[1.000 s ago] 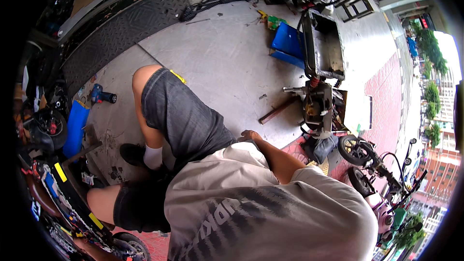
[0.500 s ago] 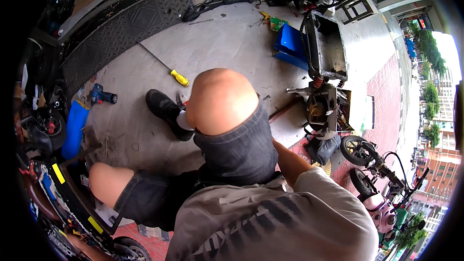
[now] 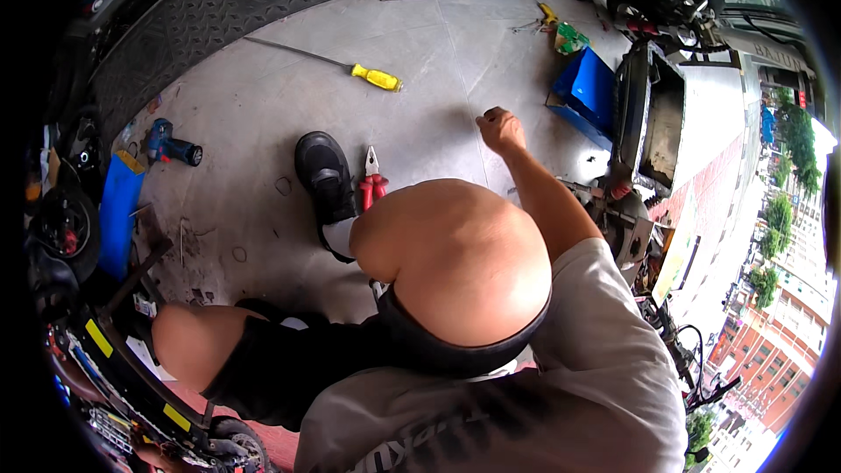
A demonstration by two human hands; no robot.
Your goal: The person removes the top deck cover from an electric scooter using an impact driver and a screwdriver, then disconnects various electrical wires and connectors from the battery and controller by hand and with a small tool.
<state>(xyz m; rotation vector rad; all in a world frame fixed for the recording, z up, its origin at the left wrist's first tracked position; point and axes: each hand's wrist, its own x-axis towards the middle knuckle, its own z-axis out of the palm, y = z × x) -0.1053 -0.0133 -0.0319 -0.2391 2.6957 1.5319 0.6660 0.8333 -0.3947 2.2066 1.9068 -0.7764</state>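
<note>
My right hand [image 3: 502, 130] is held out over the grey floor beyond my raised knee, its fingers curled closed. Whether anything small is in them is hidden. Left of it lies a long screwdriver [image 3: 377, 77] with a yellow handle, its shaft pointing left. Pliers [image 3: 372, 179] with red handles rest on the floor beside my black shoe [image 3: 324, 177], partly behind the knee. To the right of the hand stands an open blue box [image 3: 585, 92]. My left hand does not show.
A blue cordless drill [image 3: 173, 145] lies at the left near a blue upright piece [image 3: 120, 215]. A green packet [image 3: 571, 38] and a yellow-handled tool [image 3: 548, 14] lie at the back. Scooter parts [image 3: 650, 118] stand on the right. A black ridged mat [image 3: 236, 13] borders the far left.
My right arm has swung forward from beside my thigh, bringing the hand out over the floor. The view has shifted, and the pliers by the shoe now show more fully.
</note>
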